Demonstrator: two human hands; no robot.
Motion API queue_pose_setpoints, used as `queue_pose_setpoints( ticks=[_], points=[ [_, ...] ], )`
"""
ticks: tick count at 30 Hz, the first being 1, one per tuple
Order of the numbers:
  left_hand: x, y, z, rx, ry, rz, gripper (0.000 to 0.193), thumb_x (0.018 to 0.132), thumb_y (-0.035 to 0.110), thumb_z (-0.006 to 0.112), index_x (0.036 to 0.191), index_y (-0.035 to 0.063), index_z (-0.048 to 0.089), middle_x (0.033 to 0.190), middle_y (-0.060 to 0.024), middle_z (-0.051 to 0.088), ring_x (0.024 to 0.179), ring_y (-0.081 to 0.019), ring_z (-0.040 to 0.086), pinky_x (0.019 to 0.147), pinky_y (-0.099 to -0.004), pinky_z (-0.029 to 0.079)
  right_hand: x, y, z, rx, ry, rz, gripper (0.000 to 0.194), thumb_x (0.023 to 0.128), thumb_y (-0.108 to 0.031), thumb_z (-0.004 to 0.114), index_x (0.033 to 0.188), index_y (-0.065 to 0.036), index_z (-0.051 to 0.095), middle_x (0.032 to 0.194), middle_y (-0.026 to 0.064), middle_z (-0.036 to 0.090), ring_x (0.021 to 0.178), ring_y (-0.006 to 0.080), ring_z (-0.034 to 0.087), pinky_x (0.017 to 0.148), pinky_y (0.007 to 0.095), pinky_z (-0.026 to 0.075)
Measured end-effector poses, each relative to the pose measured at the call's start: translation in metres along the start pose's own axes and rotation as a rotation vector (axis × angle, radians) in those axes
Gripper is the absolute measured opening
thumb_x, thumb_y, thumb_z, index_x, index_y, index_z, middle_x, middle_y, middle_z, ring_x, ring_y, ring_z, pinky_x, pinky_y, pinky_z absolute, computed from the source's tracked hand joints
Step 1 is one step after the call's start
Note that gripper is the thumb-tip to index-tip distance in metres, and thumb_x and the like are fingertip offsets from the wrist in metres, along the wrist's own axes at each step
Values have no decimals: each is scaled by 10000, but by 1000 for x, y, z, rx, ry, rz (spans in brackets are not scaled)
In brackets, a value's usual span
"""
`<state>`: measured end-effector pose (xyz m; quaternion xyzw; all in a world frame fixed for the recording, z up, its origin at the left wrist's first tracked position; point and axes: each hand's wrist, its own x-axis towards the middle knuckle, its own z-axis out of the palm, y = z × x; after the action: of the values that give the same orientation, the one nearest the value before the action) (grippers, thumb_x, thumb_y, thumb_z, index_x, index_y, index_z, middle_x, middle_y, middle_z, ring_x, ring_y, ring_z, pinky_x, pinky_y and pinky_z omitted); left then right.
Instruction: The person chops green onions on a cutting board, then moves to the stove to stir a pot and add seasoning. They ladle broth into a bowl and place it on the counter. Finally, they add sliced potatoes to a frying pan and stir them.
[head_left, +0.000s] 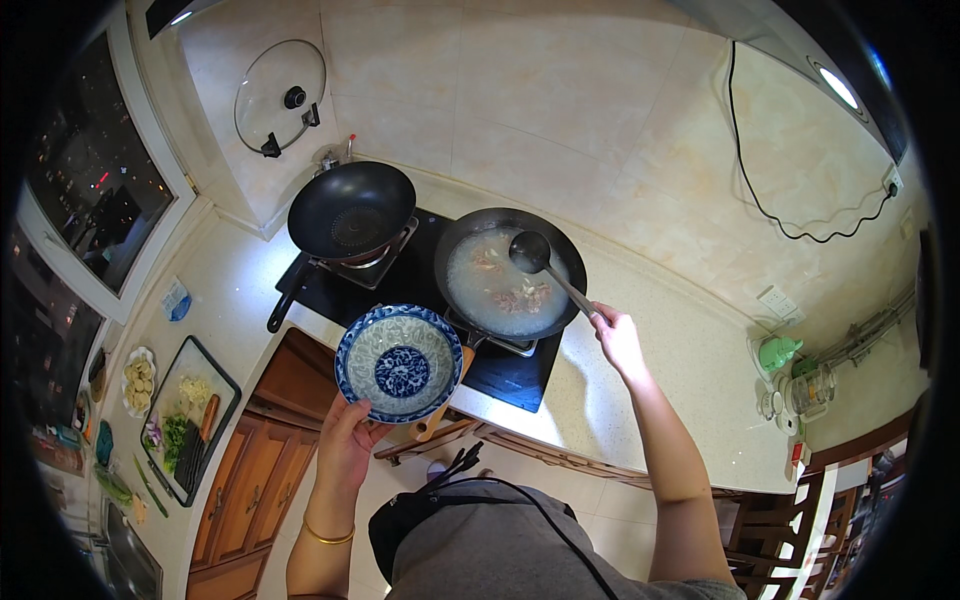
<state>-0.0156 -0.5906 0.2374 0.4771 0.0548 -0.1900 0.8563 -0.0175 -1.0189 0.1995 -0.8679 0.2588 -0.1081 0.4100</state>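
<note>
My left hand (347, 435) grips the near rim of a blue-and-white patterned bowl (399, 364), which shows its inside and looks empty. This bowl is held in front of the stove's edge, partly over the wooden handle of the right wok. In my right hand (616, 337) is the handle of a dark metal ladle (529, 252), its head over the far right part of the wok. Cloudy liquid with pieces of meat and pale bits fills the dark wok (574, 262). Whether the ladle's head touches the liquid, I cannot tell.
An empty black wok (352, 210) sits on the left burner. A glass lid (281, 97) hangs on the wall. Left on the counter are a cutting board (189, 420) with chopped greens and a knife, and a white dish (139, 382) of pale pieces. A blender (814, 390) stands far right.
</note>
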Motion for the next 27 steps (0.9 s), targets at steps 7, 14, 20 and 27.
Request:
queue_pose_setpoints(
  ticks=[7, 14, 20, 27],
  points=[
    [3, 0, 1, -18, -2, -10, 428, 880, 153, 564, 1290, 70, 476, 1190, -81, 603, 1030, -176, 624, 867, -346, 541, 7, 7, -1, 259, -49, 51, 327, 891, -154, 568, 1167, 6, 639, 650, -18, 498, 546, 77, 435, 513, 253, 377],
    [13, 0, 9, -19, 2, -8, 431, 878, 143, 565, 1293, 71, 475, 1181, -75, 606, 1031, -176, 620, 865, -344, 539, 7, -1, -15, 110, -40, -51, 345, 897, -177, 560, 1186, 0, 623, 767, 73, 608, 655, 149, 551, 627, 290, 445],
    [18, -2, 9, -56, -15, -35, 446, 871, 122, 590, 1301, 81, 477, 1175, -68, 608, 1033, -170, 615, 866, -342, 528, -13, -27, -22, -191, 56, -172, 385, 899, -235, 538, 1209, -15, 601, 1025, 236, 659, 957, 328, 657, 857, 377, 489],
    [24, -4, 9, -75, -38, -40, 438, 874, 105, 580, 1298, 80, 476, 1181, -72, 604, 1037, -174, 614, 876, -353, 526, -5, -7, -23, -149, 20, -56, 389, 893, -239, 547, 1207, -17, 604, 1014, 231, 664, 955, 323, 660, 857, 374, 487]
  ],
)
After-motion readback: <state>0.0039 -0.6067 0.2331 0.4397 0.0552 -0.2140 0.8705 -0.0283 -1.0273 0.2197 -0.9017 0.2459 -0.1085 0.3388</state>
